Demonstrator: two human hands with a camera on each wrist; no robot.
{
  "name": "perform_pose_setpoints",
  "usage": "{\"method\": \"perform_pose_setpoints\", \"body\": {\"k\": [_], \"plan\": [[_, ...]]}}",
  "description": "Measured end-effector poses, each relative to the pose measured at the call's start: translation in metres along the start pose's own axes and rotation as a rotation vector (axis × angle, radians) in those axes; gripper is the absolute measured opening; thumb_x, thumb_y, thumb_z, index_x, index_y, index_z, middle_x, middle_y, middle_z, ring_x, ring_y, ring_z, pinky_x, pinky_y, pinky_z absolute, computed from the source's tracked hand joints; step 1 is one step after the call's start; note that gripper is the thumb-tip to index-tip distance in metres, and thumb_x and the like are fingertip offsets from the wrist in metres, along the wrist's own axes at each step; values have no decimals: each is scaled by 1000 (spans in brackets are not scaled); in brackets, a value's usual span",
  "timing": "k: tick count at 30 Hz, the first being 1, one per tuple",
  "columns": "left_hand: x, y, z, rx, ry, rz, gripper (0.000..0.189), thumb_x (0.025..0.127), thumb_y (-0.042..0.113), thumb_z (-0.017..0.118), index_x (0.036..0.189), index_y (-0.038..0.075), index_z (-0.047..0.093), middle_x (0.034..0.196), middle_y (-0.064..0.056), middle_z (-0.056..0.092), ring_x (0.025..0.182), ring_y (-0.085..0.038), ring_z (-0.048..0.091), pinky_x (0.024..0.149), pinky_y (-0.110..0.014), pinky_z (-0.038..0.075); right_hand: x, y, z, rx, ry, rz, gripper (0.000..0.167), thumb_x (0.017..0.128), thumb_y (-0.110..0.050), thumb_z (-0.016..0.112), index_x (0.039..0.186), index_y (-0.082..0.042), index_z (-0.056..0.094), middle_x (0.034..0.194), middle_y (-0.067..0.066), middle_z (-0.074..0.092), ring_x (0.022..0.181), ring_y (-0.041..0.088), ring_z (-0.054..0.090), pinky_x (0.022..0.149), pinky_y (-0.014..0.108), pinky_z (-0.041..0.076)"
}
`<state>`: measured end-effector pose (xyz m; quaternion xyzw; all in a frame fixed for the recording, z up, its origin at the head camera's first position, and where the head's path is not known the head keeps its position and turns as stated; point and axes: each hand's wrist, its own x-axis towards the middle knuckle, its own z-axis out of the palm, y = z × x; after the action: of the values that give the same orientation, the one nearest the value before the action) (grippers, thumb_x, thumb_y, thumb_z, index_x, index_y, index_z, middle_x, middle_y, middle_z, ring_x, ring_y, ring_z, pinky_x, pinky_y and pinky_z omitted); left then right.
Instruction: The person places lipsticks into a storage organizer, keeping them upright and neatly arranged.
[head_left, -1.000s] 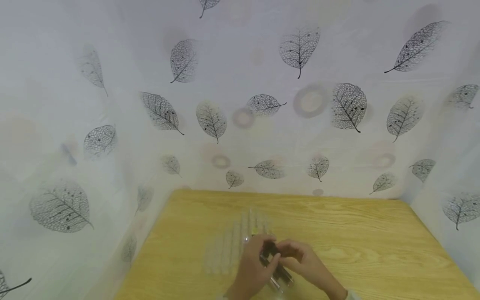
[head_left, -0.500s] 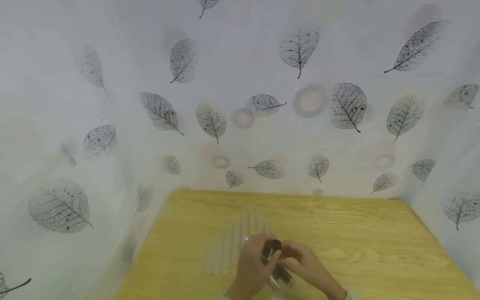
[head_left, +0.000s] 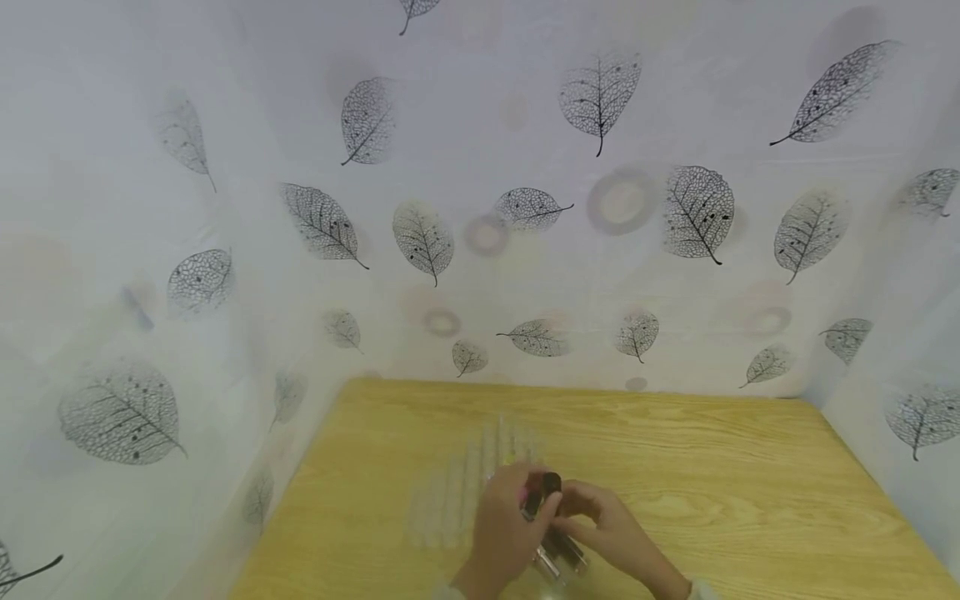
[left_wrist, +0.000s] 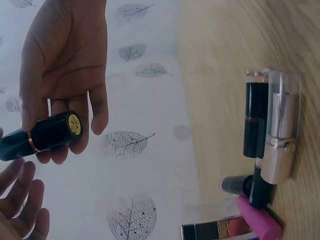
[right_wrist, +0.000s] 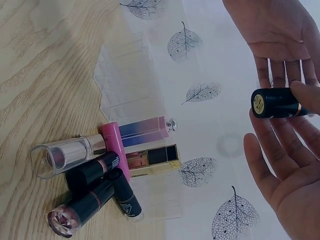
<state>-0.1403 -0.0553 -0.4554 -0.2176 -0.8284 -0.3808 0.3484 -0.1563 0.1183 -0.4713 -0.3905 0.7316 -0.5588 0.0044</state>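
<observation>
Between my two hands stands a dark lipstick tube [right_wrist: 275, 102] with a gold ring round its middle. Its round yellow base label faces down toward the table, and its dark end [head_left: 552, 483] points up in the head view. My left hand [head_left: 504, 529] grips it with the thumb across its side. From the other side my right hand [head_left: 618, 533] pinches the same tube [left_wrist: 52, 134], its fingers stretching across below the left view's thumb. The palms hide part of the upper end in the wrist views. Both hands are above the other lipsticks.
Below the hands several lipsticks lie together: a bright pink tube [right_wrist: 114, 142], a clear-capped one [right_wrist: 67, 152], dark tubes [right_wrist: 92, 170]. A clear ridged plastic organizer [head_left: 446, 504] stands on the wooden table [head_left: 712, 467], holding a blue-and-pink tube [right_wrist: 145, 131] and a gold-edged one [right_wrist: 155, 156].
The dark tube has come up slightly and its upper end shows more clearly above the left thumb. A bit of pink now shows beside the left hand. Both hands otherwise keep their place.
</observation>
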Motion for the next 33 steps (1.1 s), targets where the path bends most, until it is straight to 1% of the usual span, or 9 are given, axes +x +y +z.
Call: {"method": "perform_pose_setpoints", "body": {"k": [2,7,11,14,17,21,24,29,33], "plan": [[2,-8,-3,58,10,32,26,74,15,74,96,7,63,80,2,64,70,-7,57,66,-17,48,0,0,0,-1,11,13,26,89,1,56,115,3,56,104,14,67,95,3,62,82,23,52],[6,-44,-12,336,52,126,26,73,21,71,94,8,64,84,0,65,74,-10,59,70,-24,51,-3,2,-1,-6,31,46,24,89,-1,57,113,1,57,100,11,68,93,3,63,82,22,51],[1,-79,-19,466,49,96,24,73,20,71,92,7,65,86,-3,66,78,-16,62,71,-31,53,-4,4,-3,-9,30,63,23,90,-2,56,113,0,57,100,13,68,93,3,63,82,22,51],[-7,-104,-23,501,7,0,22,76,17,71,94,7,65,88,-6,65,81,-21,62,72,-35,53,-4,5,-3,-9,29,75,24,90,-3,56,113,0,57,99,15,67,93,3,63,82,22,51],[-17,-126,-27,520,-70,-109,23,80,18,70,98,7,64,94,-7,64,89,-23,61,78,-38,52,-4,6,-3,-4,28,79,23,90,-3,56,113,0,57,99,17,66,93,3,63,81,23,52],[-31,-148,-28,552,-148,-214,24,82,20,69,103,9,63,98,-7,63,93,-22,61,83,-39,51,-4,6,-2,3,25,82,23,90,-4,56,113,1,57,99,17,66,93,3,63,81,22,52],[-40,-159,-28,564,-153,-218,24,81,19,69,102,8,63,96,-7,63,90,-22,61,81,-39,52,-4,6,-1,8,23,86,23,90,-3,56,112,1,57,99,16,66,93,3,62,81,22,52],[-47,-170,-26,547,-104,-183,25,77,17,71,98,6,64,89,-8,63,82,-22,60,73,-38,52,-2,8,1,-7,33,74,24,90,-3,56,113,3,57,99,18,66,92,4,63,80,23,52],[-49,-176,-23,538,-102,-208,24,75,15,70,96,6,63,87,-7,61,78,-20,58,69,-36,50,6,13,7,-16,67,49,26,88,-2,58,113,7,56,99,22,66,91,6,64,78,26,54]]}}
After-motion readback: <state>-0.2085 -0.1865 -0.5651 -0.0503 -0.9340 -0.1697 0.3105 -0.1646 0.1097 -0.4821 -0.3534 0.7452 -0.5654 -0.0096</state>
